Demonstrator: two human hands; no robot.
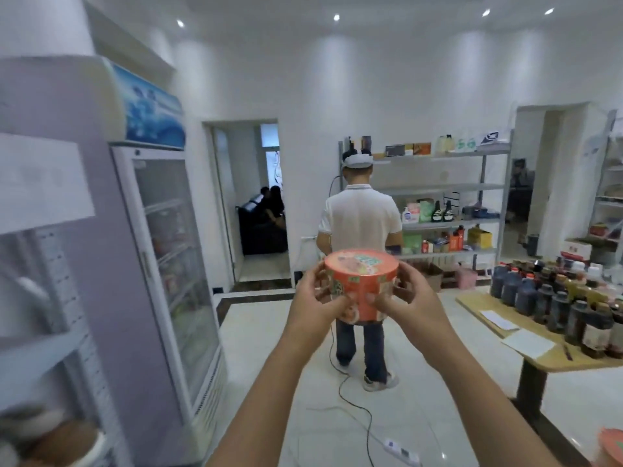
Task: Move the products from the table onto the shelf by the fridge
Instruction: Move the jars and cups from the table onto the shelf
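Our left hand [313, 299] and right hand [416, 298] each curl their fingers round the sides of an orange noodle tub [360, 281], holding it up in mid-air. It sits right of the glass-door fridge [168, 264] and left of the desk [499, 310] crowded with dark bottles [556, 298]. Farther off, a person in white [359, 214] stands facing away.

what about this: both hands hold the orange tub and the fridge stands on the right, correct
No. The fridge stands on the left, as the head view shows. The left hand and the right hand do hold the orange tub.
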